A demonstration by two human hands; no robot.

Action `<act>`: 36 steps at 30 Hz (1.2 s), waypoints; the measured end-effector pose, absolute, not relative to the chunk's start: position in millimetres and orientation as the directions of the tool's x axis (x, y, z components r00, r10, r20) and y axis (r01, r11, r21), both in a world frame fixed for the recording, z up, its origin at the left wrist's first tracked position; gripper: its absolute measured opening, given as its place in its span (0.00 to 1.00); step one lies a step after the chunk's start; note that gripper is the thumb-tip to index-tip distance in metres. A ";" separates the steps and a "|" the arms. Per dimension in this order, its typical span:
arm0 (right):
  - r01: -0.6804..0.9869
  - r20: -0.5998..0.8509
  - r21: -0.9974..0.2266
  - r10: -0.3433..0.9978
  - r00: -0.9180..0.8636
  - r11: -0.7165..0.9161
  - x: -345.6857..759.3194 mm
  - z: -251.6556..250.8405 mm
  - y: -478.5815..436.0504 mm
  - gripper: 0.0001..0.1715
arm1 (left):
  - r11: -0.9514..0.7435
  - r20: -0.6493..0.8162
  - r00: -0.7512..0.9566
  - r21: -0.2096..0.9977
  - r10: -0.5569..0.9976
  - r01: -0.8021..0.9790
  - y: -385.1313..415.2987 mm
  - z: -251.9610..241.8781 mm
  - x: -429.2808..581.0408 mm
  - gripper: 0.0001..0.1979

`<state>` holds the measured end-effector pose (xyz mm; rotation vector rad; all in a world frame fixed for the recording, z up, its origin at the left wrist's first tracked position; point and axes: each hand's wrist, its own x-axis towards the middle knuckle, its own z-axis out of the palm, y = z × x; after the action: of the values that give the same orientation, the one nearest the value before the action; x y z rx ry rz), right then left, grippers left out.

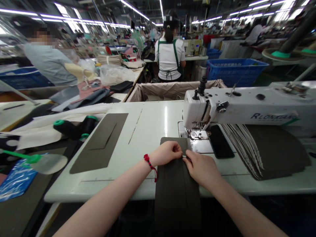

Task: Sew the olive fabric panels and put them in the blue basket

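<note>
Left hand (168, 153), right hand (202, 167) | fingertips pinched | at dark panel (176, 192) | held item unclear

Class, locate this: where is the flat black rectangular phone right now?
In the head view, the flat black rectangular phone lies right of centre on the pale green sewing table, between the shiny metal needle plate and the stacked dark olive fabric pieces.

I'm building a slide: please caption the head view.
Left hand and right hand close together on dark fabric, in front of a sewing machine.
</note>
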<state>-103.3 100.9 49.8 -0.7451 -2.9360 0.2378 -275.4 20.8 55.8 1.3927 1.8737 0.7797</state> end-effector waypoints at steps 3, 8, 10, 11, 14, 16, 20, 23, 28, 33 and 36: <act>0.457 0.054 -0.184 0.473 -0.879 0.870 -103.8 51.0 101.2 0.07 | 0.249 -0.154 -0.211 0.789 0.965 0.562 19.8 56.2 -274.9 0.06; 0.452 0.039 -0.205 0.468 -0.883 0.868 -104.6 51.8 102.8 0.08 | 0.252 -0.152 -0.220 0.792 0.964 0.556 19.8 54.6 -273.9 0.06; 0.447 0.041 -0.212 0.465 -0.884 0.869 -104.2 51.7 103.8 0.08 | 0.254 -0.149 -0.227 0.793 0.962 0.554 20.1 53.6 -273.4 0.06; 0.445 0.043 -0.213 0.464 -0.885 0.870 -103.7 51.6 104.4 0.08 | 0.254 -0.147 -0.231 0.794 0.962 0.552 20.3 53.2 -273.2 0.06; 0.445 0.055 -0.218 0.466 -0.883 0.869 -101.1 51.9 105.6 0.08 | 0.252 -0.143 -0.235 0.799 0.961 0.546 20.9 52.4 -273.2 0.07; 0.444 0.062 -0.225 0.468 -0.882 0.867 -99.3 52.4 105.6 0.08 | 0.252 -0.143 -0.235 0.802 0.961 0.542 21.5 52.2 -273.5 0.08; 0.444 0.071 -0.240 0.472 -0.879 0.863 -97.7 53.5 103.6 0.08 | 0.254 -0.148 -0.234 0.804 0.961 0.537 22.0 52.2 -273.8 0.08; 0.461 0.068 -0.244 0.489 -0.870 0.853 -97.7 53.7 101.5 0.08 | 0.261 -0.154 -0.237 0.804 0.959 0.534 21.7 52.5 -273.4 0.09; 0.485 0.056 -0.243 0.511 -0.858 0.840 -96.8 52.7 99.6 0.07 | 0.272 -0.166 -0.239 0.804 0.957 0.529 21.0 54.3 -273.5 0.09; 0.492 0.062 -0.241 0.519 -0.853 0.837 -95.2 50.4 99.7 0.08 | 0.270 -0.164 -0.241 0.808 0.957 0.524 20.6 55.5 -273.3 0.09; 0.478 0.070 -0.240 0.506 -0.859 0.845 -97.2 49.0 99.8 0.07 | 0.265 -0.153 -0.246 0.808 0.957 0.527 21.5 54.7 -270.6 0.09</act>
<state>-97.2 99.8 49.0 -0.7753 -2.8914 0.3244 -270.6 21.5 54.7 1.3418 1.8813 0.8372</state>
